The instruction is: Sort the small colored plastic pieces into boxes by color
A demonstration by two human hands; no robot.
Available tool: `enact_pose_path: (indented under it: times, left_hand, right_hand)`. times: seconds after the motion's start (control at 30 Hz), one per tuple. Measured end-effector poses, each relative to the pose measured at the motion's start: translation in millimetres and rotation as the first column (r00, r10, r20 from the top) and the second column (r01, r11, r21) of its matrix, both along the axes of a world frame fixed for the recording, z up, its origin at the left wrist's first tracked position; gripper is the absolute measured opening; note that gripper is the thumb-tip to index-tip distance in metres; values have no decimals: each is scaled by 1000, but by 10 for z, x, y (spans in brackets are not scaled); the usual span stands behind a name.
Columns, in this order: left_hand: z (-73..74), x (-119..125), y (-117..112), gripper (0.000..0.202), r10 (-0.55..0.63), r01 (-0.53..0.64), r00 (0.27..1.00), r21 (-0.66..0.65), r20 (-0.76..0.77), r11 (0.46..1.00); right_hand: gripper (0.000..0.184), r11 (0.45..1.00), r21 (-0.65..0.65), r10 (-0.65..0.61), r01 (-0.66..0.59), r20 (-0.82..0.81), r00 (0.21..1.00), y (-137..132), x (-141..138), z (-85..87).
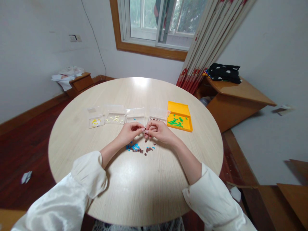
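Note:
My left hand (129,132) and my right hand (159,131) meet above the middle of the table, fingertips pinched together. Between them is a small dark brown brick (145,129), mostly covered by the fingers. Just below the hands lies a loose pile of small blue bricks (134,147) mixed with brown bricks (149,149). Behind my left hand stands a clear box (131,119) with a few blue pieces. A second clear box (157,119) with brown pieces is partly hidden by my right hand.
On the round table (144,186), an open yellow box (179,110) holds green bricks (176,122). Clear boxes at the left hold yellow pieces (96,122) and pale yellow pieces (116,119). A wooden cabinet (237,99) with dark cloth (223,73) on top stands beyond the table's right edge.

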State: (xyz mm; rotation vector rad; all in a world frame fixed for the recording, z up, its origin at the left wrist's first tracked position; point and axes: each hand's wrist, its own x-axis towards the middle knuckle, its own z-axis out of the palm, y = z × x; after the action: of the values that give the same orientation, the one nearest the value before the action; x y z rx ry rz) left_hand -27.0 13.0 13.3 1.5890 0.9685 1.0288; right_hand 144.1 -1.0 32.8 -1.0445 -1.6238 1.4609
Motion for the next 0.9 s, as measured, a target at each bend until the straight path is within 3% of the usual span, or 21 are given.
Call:
enact_pose_path:
  times: [0.23,0.37,0.43,0.67,0.9]
  left_hand:
    - [23,-11,9,11,79,-70,993,-100,85,992]
    - [33,-16,16,11,111,-95,987,-139,116,986]
    - [35,-16,15,11,109,-91,986,-141,123,986]
    - [44,-13,24,10,107,-88,985,-146,133,985]
    - [59,-17,13,8,109,-90,986,-150,126,985]
  right_hand:
    - [18,988,152,-8,-14,146,989,53,132,50]
    - [18,939,16,312,-344,378,871,47,270,109]
    - [19,905,-11,387,-426,443,809,38,292,115]
    - [23,879,39,375,-474,556,742,56,238,47]
    - [13,870,53,370,-490,587,720,72,235,-12]
